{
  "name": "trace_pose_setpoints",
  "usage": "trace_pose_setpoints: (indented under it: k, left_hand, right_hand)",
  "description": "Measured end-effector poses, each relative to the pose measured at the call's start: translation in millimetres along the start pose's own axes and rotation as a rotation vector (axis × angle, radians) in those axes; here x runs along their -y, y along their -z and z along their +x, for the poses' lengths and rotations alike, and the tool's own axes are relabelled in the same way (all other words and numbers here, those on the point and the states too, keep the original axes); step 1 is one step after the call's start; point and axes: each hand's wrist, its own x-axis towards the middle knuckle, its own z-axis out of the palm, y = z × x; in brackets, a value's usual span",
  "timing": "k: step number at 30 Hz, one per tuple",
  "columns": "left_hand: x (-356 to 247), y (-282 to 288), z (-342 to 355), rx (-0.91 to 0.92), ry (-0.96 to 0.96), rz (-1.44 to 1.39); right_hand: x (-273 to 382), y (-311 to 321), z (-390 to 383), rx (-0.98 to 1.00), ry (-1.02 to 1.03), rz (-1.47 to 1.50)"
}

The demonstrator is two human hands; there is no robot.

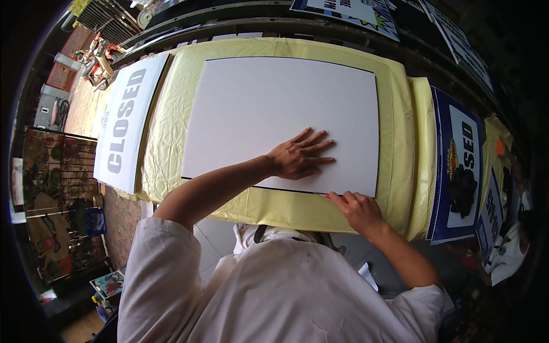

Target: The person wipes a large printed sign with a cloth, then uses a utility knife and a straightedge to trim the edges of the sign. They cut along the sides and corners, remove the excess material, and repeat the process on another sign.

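A large white board point(246, 108) lies flat on a padded table covered in yellow sheeting point(166, 120). A thin dark line runs along the board's edges. My left hand point(298, 157) presses flat on the board near its front edge, fingers spread and holding nothing. At the board's near edge, toward its right corner, my right hand point(361, 212) is closed round a slim red tool point(329, 196). Only the tool's red end shows past my fingers, against the board's edge; its kind is mostly hidden in my grip.
A printed white sign point(123, 123) rests at the table's left end. Blue-bordered signs point(440, 171) stand to the right, with a dark crumpled thing point(462, 191) on one. More printed boards point(354, 14) lie beyond the table's far side. Shelves of clutter point(57, 211) stand at far left.
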Motion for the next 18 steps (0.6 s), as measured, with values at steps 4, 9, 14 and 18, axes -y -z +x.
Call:
trace_pose_setpoints:
  k: [4,9,14,18]
  left_hand:
    - [-1.7,3.1,1.1,0.029,0.017,-0.001]
    - [-3.8,8.9,3.0,0.058,0.032,-0.009]
    - [-5.0,8.2,4.9,0.079,0.042,0.004]
    - [-4.6,7.9,5.6,0.090,0.044,0.016]
  right_hand:
    - [-10.0,0.1,-10.9,0.015,-0.013,0.005]
    - [-21.5,2.0,-22.9,0.017,-0.013,0.015]
    - [-33.4,7.6,-36.9,0.040,-0.023,0.029]
    - [-45.1,8.0,-49.3,0.025,-0.027,0.060]
